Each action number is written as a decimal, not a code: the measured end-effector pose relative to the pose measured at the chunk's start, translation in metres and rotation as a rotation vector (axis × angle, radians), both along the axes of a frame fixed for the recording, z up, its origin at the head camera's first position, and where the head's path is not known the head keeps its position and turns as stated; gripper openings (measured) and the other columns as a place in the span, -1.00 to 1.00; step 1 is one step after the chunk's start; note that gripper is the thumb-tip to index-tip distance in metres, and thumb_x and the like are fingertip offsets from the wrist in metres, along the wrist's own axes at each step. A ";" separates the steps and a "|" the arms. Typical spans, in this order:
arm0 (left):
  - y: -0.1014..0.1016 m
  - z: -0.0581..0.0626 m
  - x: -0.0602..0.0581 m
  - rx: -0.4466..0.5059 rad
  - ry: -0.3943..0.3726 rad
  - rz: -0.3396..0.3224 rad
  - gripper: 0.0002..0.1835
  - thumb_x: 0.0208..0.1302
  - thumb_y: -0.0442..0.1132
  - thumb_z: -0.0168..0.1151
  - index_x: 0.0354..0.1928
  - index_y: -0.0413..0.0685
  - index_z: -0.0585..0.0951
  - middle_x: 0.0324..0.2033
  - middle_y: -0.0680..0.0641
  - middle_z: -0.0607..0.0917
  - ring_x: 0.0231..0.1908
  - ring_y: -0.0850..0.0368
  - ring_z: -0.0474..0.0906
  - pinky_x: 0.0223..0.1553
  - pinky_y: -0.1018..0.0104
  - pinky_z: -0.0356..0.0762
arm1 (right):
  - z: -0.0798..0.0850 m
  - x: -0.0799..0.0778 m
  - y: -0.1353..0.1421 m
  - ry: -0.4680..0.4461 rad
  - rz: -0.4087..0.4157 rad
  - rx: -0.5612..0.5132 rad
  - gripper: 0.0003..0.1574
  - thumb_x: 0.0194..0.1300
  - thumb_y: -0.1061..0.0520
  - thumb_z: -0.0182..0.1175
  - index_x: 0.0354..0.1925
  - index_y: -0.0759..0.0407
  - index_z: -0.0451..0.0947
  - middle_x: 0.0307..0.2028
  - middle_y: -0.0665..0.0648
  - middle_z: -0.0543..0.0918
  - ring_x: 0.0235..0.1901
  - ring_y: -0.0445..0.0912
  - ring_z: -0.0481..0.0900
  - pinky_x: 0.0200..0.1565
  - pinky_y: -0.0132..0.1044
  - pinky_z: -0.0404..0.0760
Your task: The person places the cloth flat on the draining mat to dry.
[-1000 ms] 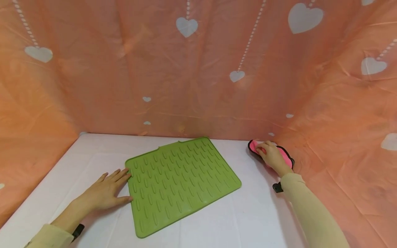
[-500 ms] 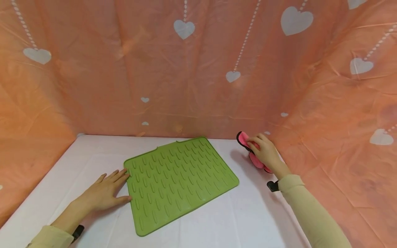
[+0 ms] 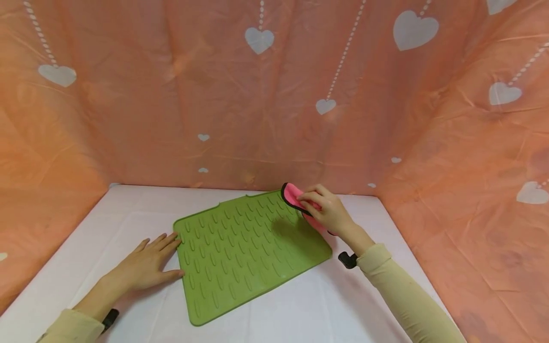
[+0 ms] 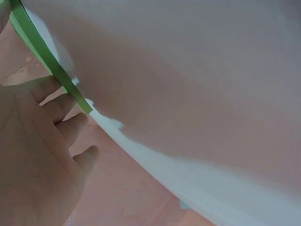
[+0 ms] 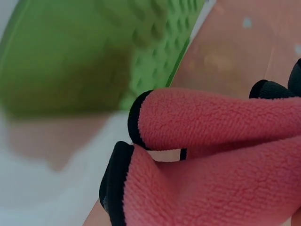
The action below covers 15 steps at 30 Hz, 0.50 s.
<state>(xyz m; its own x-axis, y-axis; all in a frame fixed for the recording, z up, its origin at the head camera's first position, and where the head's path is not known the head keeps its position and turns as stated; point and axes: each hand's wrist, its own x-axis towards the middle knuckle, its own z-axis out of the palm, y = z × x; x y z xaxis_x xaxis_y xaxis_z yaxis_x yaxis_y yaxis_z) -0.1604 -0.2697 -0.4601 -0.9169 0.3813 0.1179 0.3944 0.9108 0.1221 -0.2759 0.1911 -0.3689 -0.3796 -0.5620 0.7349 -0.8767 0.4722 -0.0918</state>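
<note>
A green ribbed silicone mat lies at an angle on the white table. At its left edge my left hand rests with fingers extended; the left wrist view shows those fingers against the mat's rim. Over the mat's right part, my right hand pinches a pink cloth with black edging, raised so that its shadow falls on the mat. Close up in the right wrist view, the cloth looks fluffy and hangs in folds. Most of the right hand is hidden there.
The white tabletop extends around the mat. An orange curtain with pale hearts stands behind the table and along both sides.
My right hand has lifted the pink cloth from the table's back right corner and carried it left over the mat. My left hand has stayed at the mat's left edge.
</note>
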 end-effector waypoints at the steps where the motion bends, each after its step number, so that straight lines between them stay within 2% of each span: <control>1: 0.000 0.000 0.000 0.002 0.000 0.000 0.00 0.07 0.47 0.07 0.31 -0.21 0.35 0.34 -0.24 0.28 0.31 -0.31 0.17 0.20 -0.36 0.06 | -0.001 0.002 -0.008 -0.005 0.025 0.010 -0.75 0.07 0.31 0.38 -0.22 0.13 0.67 -0.20 0.10 0.58 -0.21 -0.09 0.59 -0.24 -0.25 0.61; 8: 0.002 0.002 0.000 0.000 -0.006 0.003 -0.01 0.07 0.46 0.09 0.31 -0.22 0.36 0.34 -0.24 0.29 0.31 -0.32 0.17 0.20 -0.36 0.06 | -0.011 0.011 -0.055 -0.042 0.140 0.082 -0.82 0.16 0.23 0.33 -0.21 0.10 0.67 -0.20 0.05 0.56 -0.23 -0.14 0.55 -0.20 -0.35 0.57; 15: 0.002 0.002 0.000 -0.006 -0.005 0.011 0.00 0.06 0.47 0.09 0.30 -0.23 0.37 0.34 -0.24 0.30 0.31 -0.30 0.16 0.20 -0.35 0.07 | -0.026 0.017 -0.088 -0.040 0.218 0.138 -0.82 0.18 0.16 0.33 -0.19 0.05 0.66 -0.20 0.03 0.56 -0.25 -0.18 0.54 -0.19 -0.41 0.55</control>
